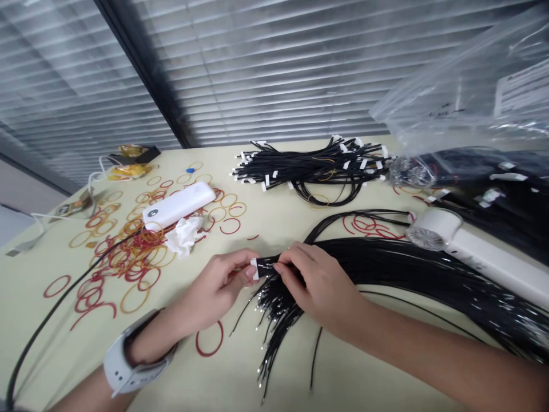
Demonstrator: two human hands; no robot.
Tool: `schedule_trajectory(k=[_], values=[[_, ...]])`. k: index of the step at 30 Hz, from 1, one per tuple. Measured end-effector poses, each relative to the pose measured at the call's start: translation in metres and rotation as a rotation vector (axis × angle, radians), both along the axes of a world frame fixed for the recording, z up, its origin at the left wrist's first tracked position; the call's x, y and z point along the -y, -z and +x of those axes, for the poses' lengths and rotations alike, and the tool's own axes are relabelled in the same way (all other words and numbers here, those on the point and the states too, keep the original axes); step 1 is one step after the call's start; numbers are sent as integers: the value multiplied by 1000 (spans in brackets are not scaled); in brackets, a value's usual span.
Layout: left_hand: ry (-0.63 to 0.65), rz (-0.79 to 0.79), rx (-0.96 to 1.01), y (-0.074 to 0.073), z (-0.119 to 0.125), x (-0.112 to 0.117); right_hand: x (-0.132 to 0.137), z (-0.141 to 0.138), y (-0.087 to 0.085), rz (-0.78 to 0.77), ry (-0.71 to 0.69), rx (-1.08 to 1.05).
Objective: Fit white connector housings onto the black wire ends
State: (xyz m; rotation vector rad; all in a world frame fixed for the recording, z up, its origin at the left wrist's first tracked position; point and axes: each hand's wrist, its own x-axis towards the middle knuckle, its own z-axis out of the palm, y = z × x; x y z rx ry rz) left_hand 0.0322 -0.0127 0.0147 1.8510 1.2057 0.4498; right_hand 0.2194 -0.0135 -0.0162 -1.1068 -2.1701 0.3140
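Observation:
Between thumb and finger, my left hand (pixel 221 280) pinches a small white connector (pixel 255 268) at the end of some flat black wires (pixel 266 266). My right hand (pixel 319 277) is closed on those black wires just to the right of the connector. Below and behind it lies a thick bundle of black wires (pixel 386 260), its many silvery tips (pixel 268 326) fanned out on the table under my right hand. A red rubber band (pixel 210 338) lies near my left wrist.
Loose red and yellow rubber bands (pixel 124 252) cover the table's left, around a white power bank (pixel 179 206) and crumpled tissue (pixel 185 236). At the back lies a bundle of black cables (pixel 300 166). A white handheld fan (pixel 493 252) and a plastic bag (pixel 463 109) stand right.

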Motion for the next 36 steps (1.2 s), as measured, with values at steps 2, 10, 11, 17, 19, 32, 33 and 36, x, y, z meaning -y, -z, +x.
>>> schedule_trajectory(k=[2, 10, 11, 17, 19, 32, 33, 36], values=[[5, -12, 6, 1, 0, 0, 0, 0, 0, 4, -4, 2], [14, -51, 68, 1, 2, -2, -1, 1, 2, 51, -27, -9], [17, -61, 80, 0, 2, -2, -1, 1, 2, 63, -29, -12], [36, -144, 159, 0, 1, -2, 1, 1, 3, 188, -38, 63], [36, -160, 182, 1, 1, -1, 1, 1, 3, 216, -50, 76], [36, -356, 421, -3, 6, 0, 2, 4, -6, 105, -173, -109], [32, -370, 436, -4, 6, 0, 2, 5, -6, 82, -185, -139], [27, -384, 459, -5, 6, 0, 1, 5, -6, 51, -209, -194]])
